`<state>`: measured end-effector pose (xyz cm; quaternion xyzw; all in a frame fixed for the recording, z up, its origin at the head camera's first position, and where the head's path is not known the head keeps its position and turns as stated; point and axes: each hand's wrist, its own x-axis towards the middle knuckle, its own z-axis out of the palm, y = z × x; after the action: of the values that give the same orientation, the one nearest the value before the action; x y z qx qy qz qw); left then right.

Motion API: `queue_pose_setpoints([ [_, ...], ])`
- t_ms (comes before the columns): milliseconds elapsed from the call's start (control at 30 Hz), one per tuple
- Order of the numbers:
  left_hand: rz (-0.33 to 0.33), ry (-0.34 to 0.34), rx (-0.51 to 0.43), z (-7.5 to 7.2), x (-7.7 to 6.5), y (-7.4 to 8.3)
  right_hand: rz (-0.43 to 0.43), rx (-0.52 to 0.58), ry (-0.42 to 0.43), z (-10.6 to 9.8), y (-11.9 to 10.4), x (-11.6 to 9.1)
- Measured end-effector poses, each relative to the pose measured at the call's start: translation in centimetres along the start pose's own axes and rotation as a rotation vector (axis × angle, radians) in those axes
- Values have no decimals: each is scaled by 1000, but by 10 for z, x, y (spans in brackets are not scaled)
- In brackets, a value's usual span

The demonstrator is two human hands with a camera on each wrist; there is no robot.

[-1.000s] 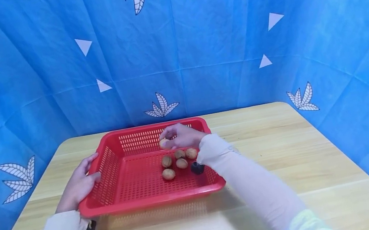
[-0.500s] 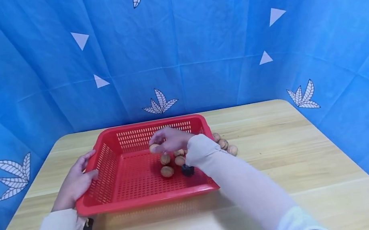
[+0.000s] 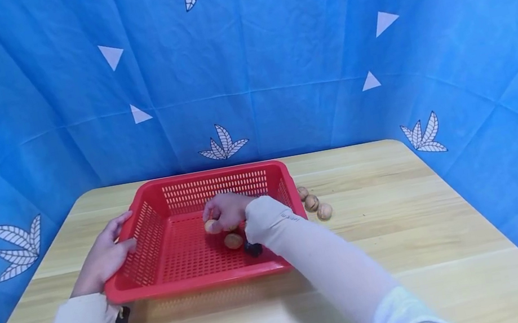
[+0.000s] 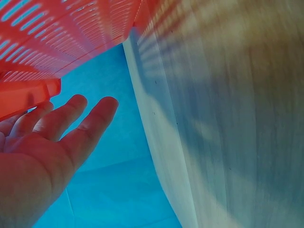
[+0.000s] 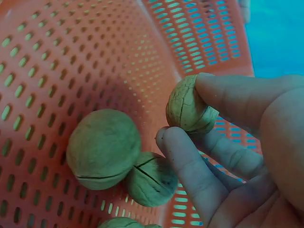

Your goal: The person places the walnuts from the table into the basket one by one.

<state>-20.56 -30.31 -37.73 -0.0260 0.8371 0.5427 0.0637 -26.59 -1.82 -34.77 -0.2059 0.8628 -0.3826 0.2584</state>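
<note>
A red plastic basket (image 3: 207,280) with slotted walls stands on the table. My left hand (image 3: 106,255) holds its left rim, thumb over the edge; in the left wrist view the fingers (image 4: 95,123) spread fairly straight outside the wall. Low inside the basket, my right hand (image 3: 231,209) pinches a walnut (image 5: 185,107) between thumb and fingertips. Two walnuts lie touching just beside those fingers, a larger-looking walnut (image 5: 104,147) and a cracked-seam walnut (image 5: 151,180). More walnuts show at the bottom of the right wrist view; the right hand and sleeve cover others in the head view.
Outside the basket's right wall, three walnuts (image 3: 311,202) rest on the wooden table (image 3: 404,228). A blue patterned cloth (image 3: 247,60) hangs behind and at both sides. Small black devices sit at the wrists, the right one (image 3: 253,248) inside the basket.
With its walnut, my right hand has moved left and then down, closer to the basket floor. Walnuts on the table right of the basket have come into sight. The left hand stays at the rim.
</note>
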Motion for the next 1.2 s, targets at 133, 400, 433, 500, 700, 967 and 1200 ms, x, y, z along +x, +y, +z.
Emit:
queue_pose_setpoints([
  [133,5,-1,6,0,1,0,-21,-111,11,5,1,4],
  [400,16,-13,-10,0,1,-1,9,-162,9,11,7,17],
  [433,19,-13,-10,0,1,-1,10,-168,11,11,8,18],
  [500,20,-10,-8,0,0,-1,6,-178,11,12,8,18],
  [700,3,-5,-11,0,-2,0,11,-186,-7,14,2,12],
  [967,2,-4,-3,0,-2,0,23,-176,-34,11,-1,9],
  [1200,16,-4,3,0,-1,0,-53,-139,-45,4,-9,3],
])
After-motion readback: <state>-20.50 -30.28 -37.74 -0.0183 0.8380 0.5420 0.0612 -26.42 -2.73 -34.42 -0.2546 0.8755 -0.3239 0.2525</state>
